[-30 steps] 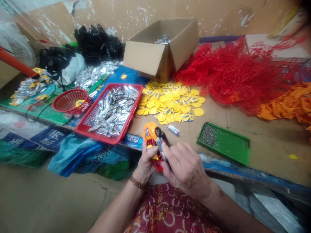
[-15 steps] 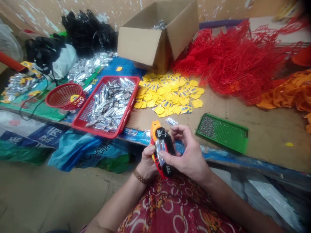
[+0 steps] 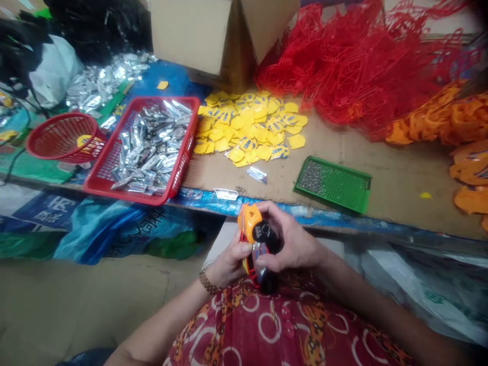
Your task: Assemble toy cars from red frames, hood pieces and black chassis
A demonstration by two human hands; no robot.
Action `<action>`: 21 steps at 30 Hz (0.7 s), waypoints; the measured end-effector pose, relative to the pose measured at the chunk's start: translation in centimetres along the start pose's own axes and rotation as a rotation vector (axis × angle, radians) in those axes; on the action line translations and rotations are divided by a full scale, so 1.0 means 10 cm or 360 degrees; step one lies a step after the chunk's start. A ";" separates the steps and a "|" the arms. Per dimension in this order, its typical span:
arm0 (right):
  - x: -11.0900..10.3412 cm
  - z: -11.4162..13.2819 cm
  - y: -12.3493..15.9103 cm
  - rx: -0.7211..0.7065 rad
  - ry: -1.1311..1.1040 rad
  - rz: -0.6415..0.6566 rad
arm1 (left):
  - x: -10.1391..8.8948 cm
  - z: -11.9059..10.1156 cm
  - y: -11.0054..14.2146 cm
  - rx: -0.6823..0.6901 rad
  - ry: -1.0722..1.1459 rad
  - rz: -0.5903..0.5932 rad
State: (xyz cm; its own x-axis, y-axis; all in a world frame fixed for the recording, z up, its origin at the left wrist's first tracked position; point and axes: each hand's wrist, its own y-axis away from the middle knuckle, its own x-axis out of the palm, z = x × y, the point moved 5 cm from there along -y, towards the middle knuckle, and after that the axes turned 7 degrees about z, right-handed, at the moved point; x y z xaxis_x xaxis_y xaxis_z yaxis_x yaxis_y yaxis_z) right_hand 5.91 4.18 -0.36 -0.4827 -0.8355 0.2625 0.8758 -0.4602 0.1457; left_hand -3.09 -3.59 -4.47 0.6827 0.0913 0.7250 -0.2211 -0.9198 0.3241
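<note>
Between my hands, just above my lap, is a toy car (image 3: 249, 222) with an orange body, red trim and black wheels. My left hand (image 3: 229, 262) grips its left side, thumb lying along the edge. My right hand (image 3: 292, 239) wraps the other side, its thumb pressed on a shiny silver piece (image 3: 260, 250) set against the car's side. The right fingertips are hidden behind the car. Two loose silver pieces lie near the table's front edge: one flat strip (image 3: 226, 194) and another piece (image 3: 256, 175) farther back.
A red basket (image 3: 88, 187) holds many silver pieces, with a round red basket (image 3: 61, 122) to its left. Behind the car lie yellow pieces (image 3: 244, 122). A green tray (image 3: 346, 190) holds small metal bits. Red frames (image 3: 343, 61), orange shells (image 3: 470, 165) and a cardboard box (image 3: 190, 33) stand farther back.
The view has tilted down and shifted right. The car has turned slightly and sits closer to my lap, and my right hand has closed in around it, thumb still on the silver piece.
</note>
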 end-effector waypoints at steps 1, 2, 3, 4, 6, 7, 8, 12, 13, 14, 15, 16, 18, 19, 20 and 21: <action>0.00 0.00 0.02 0.0005 0.0036 0.0027 | -0.01 0.02 0.02 -0.0007 -0.0051 0.0006; 0.00 0.00 0.03 0.0005 0.0070 0.0033 | -0.03 0.04 0.04 0.0005 -0.0106 -0.0006; -0.01 0.00 0.04 -0.0003 0.0103 0.0009 | -0.05 0.03 0.05 0.0030 -0.0166 -0.0024; -0.03 0.01 0.04 -0.0019 0.0126 -0.0043 | -0.06 0.02 0.05 0.0067 -0.0238 -0.0040; -0.06 0.02 0.02 -0.0048 0.0111 -0.0156 | -0.06 -0.05 0.06 0.0128 -0.0420 -0.0027; -0.07 0.02 0.01 -0.0054 0.0071 -0.0194 | -0.04 -0.09 0.06 0.0143 -0.0520 -0.0003; -0.08 0.02 -0.01 -0.0057 0.0023 -0.0227 | -0.02 -0.14 0.05 0.0147 -0.0607 0.0029; -0.11 0.01 -0.05 -0.0065 -0.0119 -0.0340 | 0.06 -0.24 0.02 0.0140 -0.0594 0.0036; -0.12 0.01 -0.05 -0.0054 -0.0112 -0.0364 | 0.08 -0.24 0.01 0.0099 -0.0521 0.0029; -0.12 0.01 -0.05 -0.0043 -0.0069 -0.0390 | 0.11 -0.22 0.00 0.0057 -0.0448 0.0018; -0.13 0.02 -0.04 -0.0037 0.0022 -0.0425 | 0.14 -0.21 -0.01 0.0021 -0.0388 -0.0001; -0.15 0.04 -0.02 -0.0054 0.0158 -0.0491 | 0.17 -0.20 -0.02 -0.0004 -0.0343 -0.0028; -0.24 0.14 0.08 -0.0159 0.0457 -0.0694 | 0.23 -0.21 -0.03 0.0004 -0.0287 -0.0108; -0.31 0.20 0.15 -0.0233 0.0553 -0.0800 | 0.25 -0.22 -0.04 0.0013 -0.0268 -0.0146; -0.40 0.27 0.24 -0.0314 0.0601 -0.0902 | 0.26 -0.24 -0.05 0.0021 -0.0250 -0.0170; -0.51 0.33 0.34 -0.0395 0.0584 -0.0983 | 0.26 -0.26 -0.06 0.0032 -0.0235 -0.0184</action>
State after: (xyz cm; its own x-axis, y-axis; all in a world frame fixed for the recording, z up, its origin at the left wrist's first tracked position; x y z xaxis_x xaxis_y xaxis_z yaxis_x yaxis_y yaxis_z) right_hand 11.31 7.90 1.96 -0.8921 -0.4304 -0.1378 0.4419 -0.8945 -0.0672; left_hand -2.98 -1.86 -1.20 0.7978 0.1411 0.5862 -0.1223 -0.9141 0.3865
